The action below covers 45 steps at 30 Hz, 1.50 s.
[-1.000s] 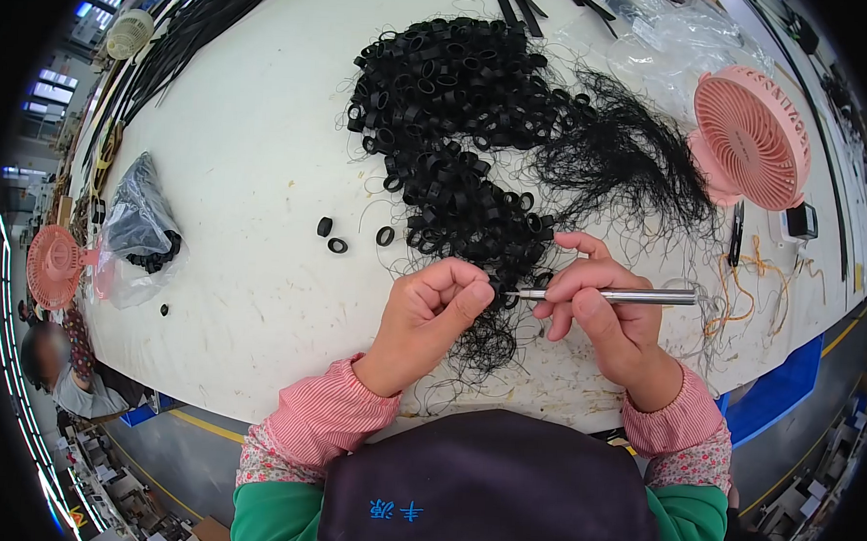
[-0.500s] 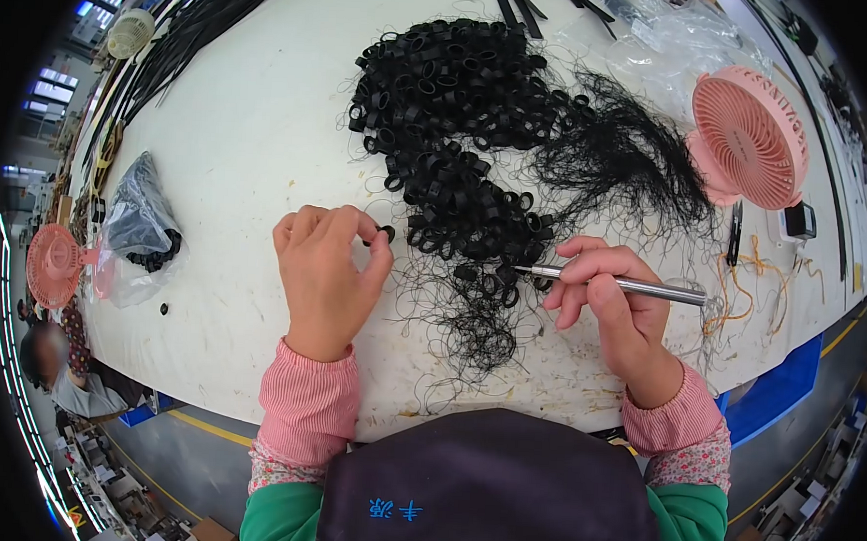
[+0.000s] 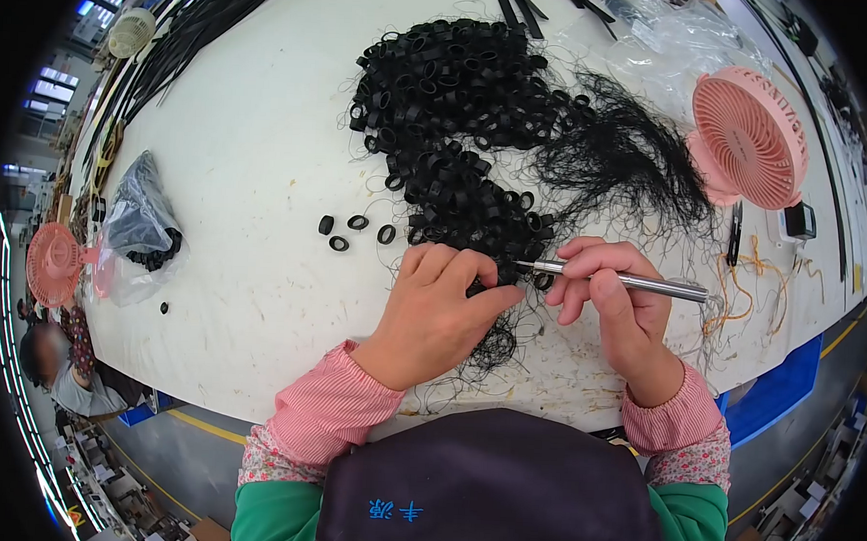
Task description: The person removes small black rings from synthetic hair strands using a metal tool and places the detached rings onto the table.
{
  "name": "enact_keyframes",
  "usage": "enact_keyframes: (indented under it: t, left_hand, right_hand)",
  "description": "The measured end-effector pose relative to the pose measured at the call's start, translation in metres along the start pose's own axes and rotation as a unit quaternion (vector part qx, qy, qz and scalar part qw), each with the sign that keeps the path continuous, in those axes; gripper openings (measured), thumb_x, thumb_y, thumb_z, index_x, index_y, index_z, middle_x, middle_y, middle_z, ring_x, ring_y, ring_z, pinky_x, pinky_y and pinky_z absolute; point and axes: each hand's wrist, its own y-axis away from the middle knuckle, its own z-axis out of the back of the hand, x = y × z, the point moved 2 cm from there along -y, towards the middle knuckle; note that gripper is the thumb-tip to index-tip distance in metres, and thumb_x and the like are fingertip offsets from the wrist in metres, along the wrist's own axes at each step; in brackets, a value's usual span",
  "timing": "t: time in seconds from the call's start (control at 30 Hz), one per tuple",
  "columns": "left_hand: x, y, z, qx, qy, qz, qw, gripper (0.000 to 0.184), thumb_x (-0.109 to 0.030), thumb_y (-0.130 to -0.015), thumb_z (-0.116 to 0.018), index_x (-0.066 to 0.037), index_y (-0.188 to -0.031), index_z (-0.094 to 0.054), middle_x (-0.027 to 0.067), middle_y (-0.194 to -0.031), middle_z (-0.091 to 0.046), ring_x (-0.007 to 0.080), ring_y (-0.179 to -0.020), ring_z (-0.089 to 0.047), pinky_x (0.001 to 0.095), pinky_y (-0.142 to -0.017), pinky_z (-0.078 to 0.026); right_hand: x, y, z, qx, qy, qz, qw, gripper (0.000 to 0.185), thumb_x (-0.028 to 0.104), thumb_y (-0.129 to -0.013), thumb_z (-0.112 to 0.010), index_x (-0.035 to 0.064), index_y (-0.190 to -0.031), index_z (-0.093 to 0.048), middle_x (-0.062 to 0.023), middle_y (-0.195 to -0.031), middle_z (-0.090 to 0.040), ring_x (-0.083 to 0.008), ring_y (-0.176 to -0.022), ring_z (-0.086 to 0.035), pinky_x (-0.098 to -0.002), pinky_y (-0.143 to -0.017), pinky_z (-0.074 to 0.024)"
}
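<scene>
A heap of small black rings [image 3: 442, 77] lies on the white table, tangled with fine black threads [image 3: 618, 153]. My left hand [image 3: 436, 314] is at the heap's lower end, thumb and forefinger curled round black rings there; the fingertips partly hide what they grip. In my right hand [image 3: 625, 313] is a slim silver pen-shaped tool [image 3: 636, 282], its thin tip pointing left among the rings close to my left fingertips. Several loose rings [image 3: 357, 223] lie on the table left of the heap.
A pink fan [image 3: 749, 139] stands at the right, near orange cords [image 3: 737, 298] and clear plastic [image 3: 676, 39]. On the left are a plastic bag [image 3: 141, 209] with black rings and another pink fan [image 3: 53, 266]. Black strips [image 3: 182, 37] lie at the back left; a person [image 3: 71, 371] sits beyond.
My left hand has let go of a ring on the left and moved right to the heap's lower end. Loose rings now show where it was. My right hand has barely moved.
</scene>
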Motion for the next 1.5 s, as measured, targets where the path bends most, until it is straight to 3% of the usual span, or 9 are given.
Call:
enact_keyframes:
  t: [0.33,0.4,0.6,0.83,0.97,1.1,1.2,1.33,1.5]
  left_hand:
    - [0.006,-0.001,0.001,-0.056,0.083,0.079,0.992,0.015,-0.006,-0.078,-0.07,-0.01,-0.091,-0.064,0.0007,-0.098,-0.058,0.0194,-0.087,-0.05,0.0336,-0.081,-0.039]
    - [0.01,0.002,-0.001,-0.054,0.352,0.155,0.921,0.011,-0.006,-0.084,-0.068,-0.007,-0.094,-0.064,0.0012,-0.097,-0.062,0.0154,-0.083,-0.053,0.0291,-0.076,-0.043]
    - [0.007,0.01,-0.014,-0.058,0.545,0.221,0.807,0.01,-0.006,-0.088,-0.066,-0.003,-0.098,-0.066,0.002,-0.089,-0.064,0.0087,-0.075,-0.052,0.0234,-0.071,-0.043]
    - [0.012,0.007,-0.002,-0.036,0.368,0.238,0.898,0.009,-0.004,-0.085,-0.067,-0.006,-0.093,-0.067,0.0029,-0.088,-0.063,0.011,-0.078,-0.053,0.0243,-0.069,-0.043]
    - [0.016,0.004,0.002,-0.099,0.124,0.146,0.976,0.02,0.003,-0.08,-0.065,-0.006,-0.099,-0.065,0.009,-0.116,-0.058,0.007,-0.073,-0.051,0.0209,-0.07,-0.042]
    - [0.008,0.007,0.008,-0.142,0.257,0.169,0.941,0.033,-0.005,-0.085,-0.063,-0.005,-0.117,-0.056,0.0152,-0.133,-0.051,0.0036,-0.068,-0.045,0.0205,-0.067,-0.043]
    - [0.002,0.008,-0.003,-0.082,0.553,0.178,0.81,0.04,-0.003,-0.089,-0.062,0.0,-0.126,-0.047,0.0153,-0.136,-0.049,0.0039,-0.071,-0.049,0.0198,-0.069,-0.045]
    - [-0.002,0.012,-0.021,-0.075,0.504,0.204,0.836,0.031,-0.002,-0.084,-0.069,-0.003,-0.113,-0.059,0.0064,-0.089,-0.068,0.009,-0.077,-0.061,0.0236,-0.07,-0.05]
    - [-0.001,0.009,-0.01,-0.094,0.42,0.203,0.88,0.013,0.0,-0.082,-0.07,-0.002,-0.095,-0.069,0.0062,-0.083,-0.066,0.0112,-0.071,-0.062,0.0239,-0.065,-0.05]
  right_hand:
    - [-0.002,0.0,-0.004,-0.011,0.08,-0.011,0.997,0.016,0.003,-0.091,-0.059,0.0005,-0.107,-0.059,-0.0101,-0.089,-0.064,-0.0161,-0.078,-0.065,-0.0279,-0.069,-0.0515]
    - [-0.001,-0.009,-0.007,0.007,0.188,0.074,0.979,0.023,-0.002,-0.084,-0.064,0.0024,-0.107,-0.06,-0.0094,-0.089,-0.064,-0.0201,-0.079,-0.065,-0.0304,-0.071,-0.0517]
    - [-0.002,-0.008,-0.015,0.032,0.258,0.152,0.953,0.037,-0.007,-0.07,-0.073,0.0071,-0.102,-0.064,-0.0086,-0.086,-0.063,-0.0271,-0.078,-0.062,-0.0354,-0.07,-0.05]
    - [0.0,-0.007,-0.01,0.021,0.245,0.127,0.961,0.036,-0.007,-0.069,-0.072,0.0062,-0.101,-0.063,-0.0099,-0.087,-0.063,-0.0268,-0.078,-0.061,-0.0338,-0.069,-0.0497]
    - [-0.001,-0.006,-0.007,-0.022,0.237,0.112,0.965,0.034,-0.007,-0.07,-0.071,0.0047,-0.101,-0.062,-0.0098,-0.088,-0.062,-0.0237,-0.079,-0.061,-0.0314,-0.069,-0.0492]
    - [0.0,-0.007,-0.008,-0.02,0.247,0.121,0.961,0.036,-0.007,-0.068,-0.072,0.0063,-0.1,-0.062,-0.0085,-0.087,-0.062,-0.0248,-0.079,-0.061,-0.0331,-0.07,-0.0485]
    - [-0.003,-0.006,-0.01,-0.001,0.254,0.136,0.958,0.037,-0.007,-0.067,-0.073,0.0076,-0.099,-0.063,-0.0078,-0.087,-0.061,-0.0255,-0.079,-0.061,-0.0342,-0.07,-0.048]
    - [-0.004,-0.005,-0.011,0.01,0.257,0.147,0.955,0.037,-0.006,-0.066,-0.073,0.0083,-0.098,-0.063,-0.0078,-0.087,-0.061,-0.0263,-0.079,-0.06,-0.0347,-0.07,-0.0481]
    - [-0.004,-0.004,-0.013,0.004,0.238,0.121,0.964,0.035,-0.005,-0.066,-0.073,0.0082,-0.097,-0.063,-0.0076,-0.087,-0.062,-0.0265,-0.079,-0.061,-0.035,-0.07,-0.0487]
